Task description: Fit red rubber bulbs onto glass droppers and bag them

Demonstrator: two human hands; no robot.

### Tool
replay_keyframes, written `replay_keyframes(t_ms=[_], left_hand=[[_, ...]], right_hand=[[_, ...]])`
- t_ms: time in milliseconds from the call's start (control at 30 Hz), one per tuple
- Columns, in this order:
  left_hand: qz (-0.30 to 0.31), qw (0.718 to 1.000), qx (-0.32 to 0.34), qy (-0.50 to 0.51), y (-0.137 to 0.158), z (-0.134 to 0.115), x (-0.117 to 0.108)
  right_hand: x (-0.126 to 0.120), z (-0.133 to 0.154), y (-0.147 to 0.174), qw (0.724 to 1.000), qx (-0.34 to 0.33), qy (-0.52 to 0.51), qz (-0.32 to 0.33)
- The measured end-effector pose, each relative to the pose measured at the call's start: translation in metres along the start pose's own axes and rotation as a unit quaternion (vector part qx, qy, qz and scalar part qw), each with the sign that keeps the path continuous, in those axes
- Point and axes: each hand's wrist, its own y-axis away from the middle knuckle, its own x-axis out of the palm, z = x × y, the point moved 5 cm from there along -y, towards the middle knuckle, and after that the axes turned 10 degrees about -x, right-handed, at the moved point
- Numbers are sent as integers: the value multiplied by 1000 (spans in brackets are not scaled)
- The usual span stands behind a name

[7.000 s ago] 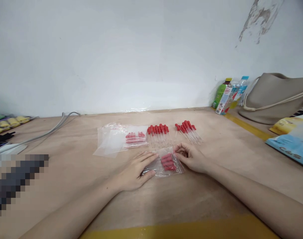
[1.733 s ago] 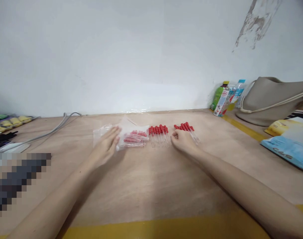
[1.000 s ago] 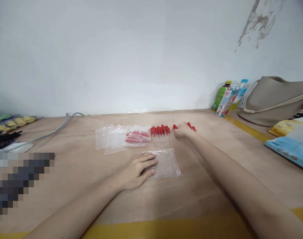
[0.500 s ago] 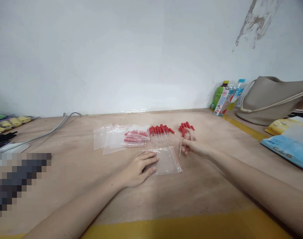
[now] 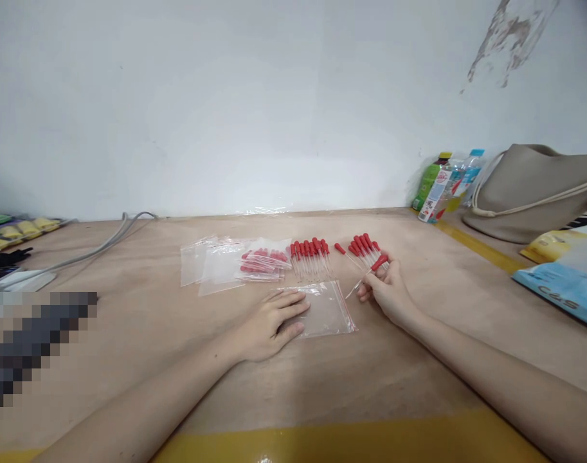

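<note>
My left hand [image 5: 276, 321] lies flat with its fingers stretched over the left part of a clear zip bag [image 5: 326, 312]. My right hand [image 5: 384, 289] is closed on a dropper [image 5: 380, 261] with a red rubber bulb; its thin clear tip points left and down, close to the bag's zip edge. Behind the bag lies a row of red-bulbed droppers [image 5: 310, 249]. A second bunch of droppers [image 5: 364, 244] sits just beyond my right hand, and a single dropper [image 5: 340, 248] lies between the two groups.
Filled bags of droppers [image 5: 264, 263] lie on flat zip bags [image 5: 216, 267] at the left. A grey cable [image 5: 105, 244] runs along the far left. Bottles [image 5: 435, 190], a grey bag [image 5: 529, 193] and a blue packet [image 5: 558, 292] stand or lie to the right. A wall [image 5: 274, 116] bounds the back.
The dropper in my right hand has gone from nearly upright to slanted, and that hand has shifted right. My left hand stays on the bag. The lone dropper now lies apart from the row.
</note>
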Motion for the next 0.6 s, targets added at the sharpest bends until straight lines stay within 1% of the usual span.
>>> replay_keyframes(t_ms=[167,367,500,600], left_hand=[[-9,1000,7,2,0,0,0],[0,1000,-3,-2,-1,-1,-1],[-11,1000,0,19,-1,-1,-1],[-21,999,2,28,-1,-1,-1]], right_hand=[[-1,1,1,1000,11,-5,-5],[7,2,8,999,35,-33,18],[13,-1,13,990,80,-87,78],[12,-2,14,981,85,-95,143]])
